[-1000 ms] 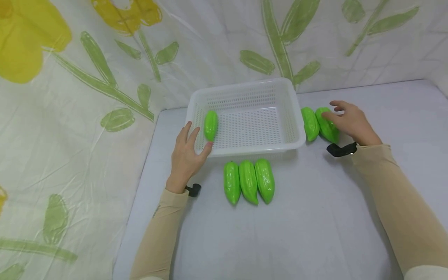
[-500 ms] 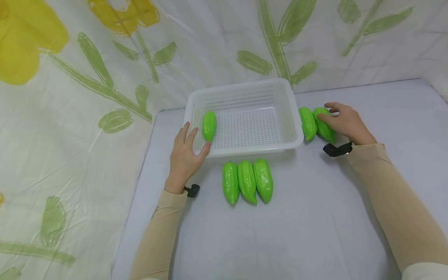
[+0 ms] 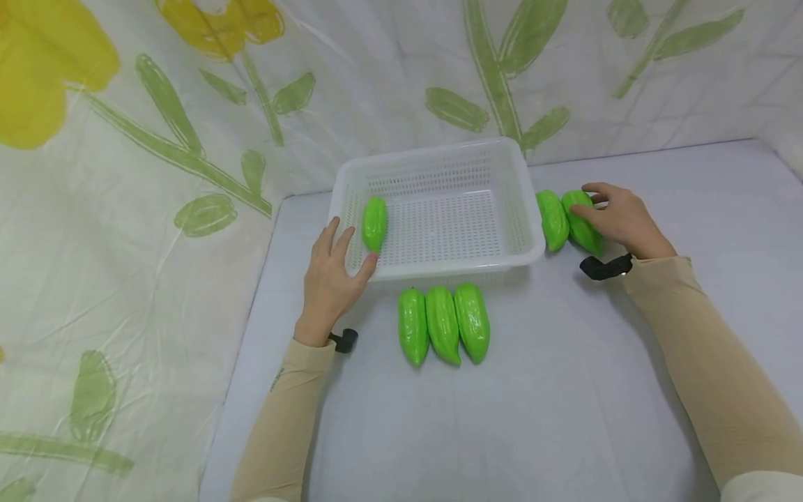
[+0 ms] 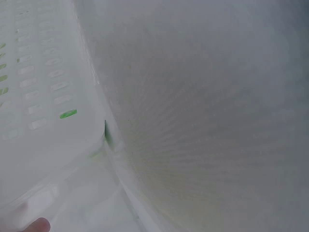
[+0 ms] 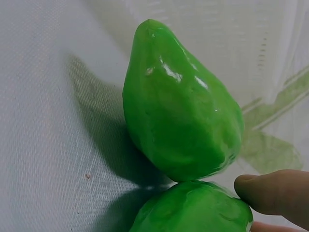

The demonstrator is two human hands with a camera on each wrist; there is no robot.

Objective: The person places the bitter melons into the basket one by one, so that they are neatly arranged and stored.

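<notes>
My left hand (image 3: 329,282) lies at the near left corner of a white slotted plastic basket (image 3: 439,266), fingers spread along its rim. A glossy green ridged fruit (image 3: 374,223), elongated and pointed, lies in the basket's left part. My right hand (image 3: 627,219) holds a second such fruit (image 3: 587,230) with thumb and fingers about its far end. That fruit rests on the table, touching another green fruit (image 3: 552,222) beside the basket. In the right wrist view, the thumb (image 5: 270,193) touches the held fruit (image 5: 193,212); the remaining fingers are mostly hidden.
Three more green fruits (image 3: 442,325) lie side by side in front of the basket. White cloth covers the table (image 3: 533,425). A curtain (image 3: 376,84) with a flower print hangs behind and to the left.
The right thumb has shifted slightly left over the fruit. The left hand, the basket and the fruits keep their places; the head view has moved a little.
</notes>
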